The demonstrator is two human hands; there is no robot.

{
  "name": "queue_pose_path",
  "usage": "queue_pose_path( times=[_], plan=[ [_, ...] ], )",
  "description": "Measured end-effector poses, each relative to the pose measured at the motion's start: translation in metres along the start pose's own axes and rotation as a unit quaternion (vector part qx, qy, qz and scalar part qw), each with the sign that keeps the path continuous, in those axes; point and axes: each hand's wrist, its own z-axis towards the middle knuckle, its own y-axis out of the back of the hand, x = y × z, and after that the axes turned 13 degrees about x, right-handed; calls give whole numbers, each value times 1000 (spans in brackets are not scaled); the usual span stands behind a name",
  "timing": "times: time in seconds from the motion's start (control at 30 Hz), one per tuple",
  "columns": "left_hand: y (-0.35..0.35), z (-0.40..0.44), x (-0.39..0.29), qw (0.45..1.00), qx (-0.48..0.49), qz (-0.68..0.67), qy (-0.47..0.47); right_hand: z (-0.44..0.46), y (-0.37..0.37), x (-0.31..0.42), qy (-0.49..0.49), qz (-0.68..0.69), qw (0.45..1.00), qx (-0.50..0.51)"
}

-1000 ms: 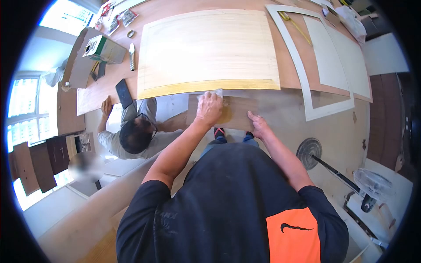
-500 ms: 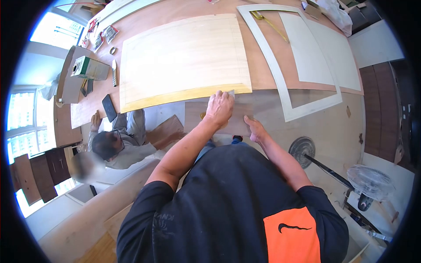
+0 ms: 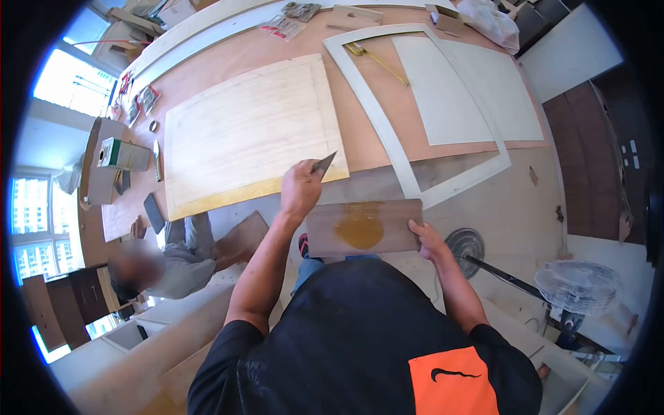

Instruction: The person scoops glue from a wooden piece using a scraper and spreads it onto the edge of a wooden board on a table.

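A dark triangular scraper points up and right from the closed fingers of my left hand, over the near right corner of a pale panel. Yellowish glue coats a strip along that panel's near edge. My right hand grips the right end of a brown board, its thumb on top. On the board, held below the table's edge, lies a wide amber patch of glue.
A white frame and white sheets lie on the table at right. A knife, phone and green-white can are at left. A co-worker crouches there; a fan stands at right.
My left hand has lifted off the panel's near edge, and the scraper now shows clearly. The brown board has come out from beneath that hand, its glue in full view. The view has shifted right.
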Motion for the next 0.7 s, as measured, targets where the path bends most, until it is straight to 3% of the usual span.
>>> queue_pose_path(
  times=[0.13,0.23,0.47,0.7],
  plan=[
    [-4,15,2,960,-9,-275,48,-43,44,21,68,60,996,-15],
    [-4,19,0,912,-13,-408,47,-53,72,33,141,127,982,-23],
    [1,13,-3,870,-66,-485,59,5,88,107,214,264,908,-245],
    [1,-5,13,844,-77,-522,98,109,103,158,265,385,846,-257]
  ],
)
